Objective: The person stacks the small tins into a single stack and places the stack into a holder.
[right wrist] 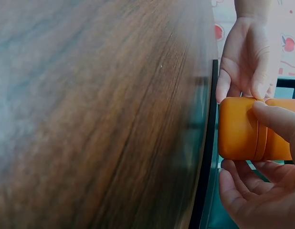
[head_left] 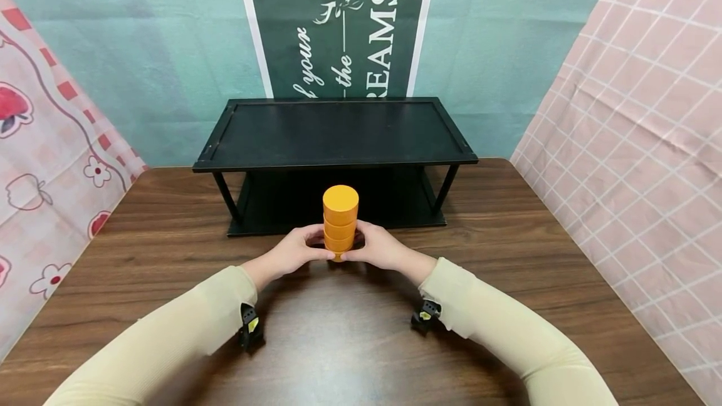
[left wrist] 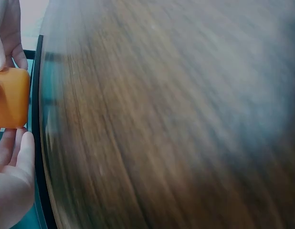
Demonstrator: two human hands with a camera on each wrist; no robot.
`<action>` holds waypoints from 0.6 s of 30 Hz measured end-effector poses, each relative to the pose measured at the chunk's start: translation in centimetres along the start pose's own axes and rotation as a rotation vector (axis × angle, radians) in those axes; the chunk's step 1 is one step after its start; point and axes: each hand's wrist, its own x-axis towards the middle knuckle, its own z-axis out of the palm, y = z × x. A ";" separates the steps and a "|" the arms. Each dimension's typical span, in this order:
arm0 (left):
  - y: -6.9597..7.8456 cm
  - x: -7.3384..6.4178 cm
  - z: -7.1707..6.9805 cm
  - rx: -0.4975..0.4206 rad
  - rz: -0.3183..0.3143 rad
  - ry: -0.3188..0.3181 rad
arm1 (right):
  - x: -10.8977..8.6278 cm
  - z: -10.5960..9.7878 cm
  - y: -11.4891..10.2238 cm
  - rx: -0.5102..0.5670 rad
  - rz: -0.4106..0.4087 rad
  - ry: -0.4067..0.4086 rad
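Note:
An upright stack of orange round containers (head_left: 340, 208) stands in front of the black shelf, with seams between its sections and a flat top. My left hand (head_left: 291, 249) grips its lower part from the left, thumb at the front. From the right, my right hand (head_left: 382, 248) holds it at much the same height, its thumb tip close to the left one. In the right wrist view, the smooth lowest container (right wrist: 237, 129) shows with rounded edges, fingers on both sides. The left wrist view catches only its end at the frame's edge.
Just behind the stack is a low black two-tier shelf (head_left: 333, 133) on a brown wooden table (head_left: 338, 343). A teal cloth (head_left: 507, 36) with a dark green printed panel hangs behind. Patterned cloths hang at the left and right sides.

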 end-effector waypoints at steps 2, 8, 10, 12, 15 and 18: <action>0.1 0.2 0.2 -0.005 -0.005 0.001 | -0.2 -0.1 0.2 -0.002 -0.002 0.004; 0.2 0.6 0.6 -0.011 0.003 -0.004 | -0.7 -0.6 0.4 0.009 0.001 0.009; 0.3 0.7 0.8 -0.016 0.008 -0.008 | -0.8 -0.8 0.4 0.015 0.006 0.012; 0.4 0.8 0.9 -0.018 0.011 -0.008 | -1.0 -1.0 0.4 0.010 0.008 0.019; 0.6 1.0 1.0 -0.025 0.012 -0.010 | -1.1 -1.2 0.5 0.006 0.009 0.026; 0.8 1.0 1.2 -0.027 0.010 -0.009 | -1.3 -1.3 0.6 0.004 0.007 0.027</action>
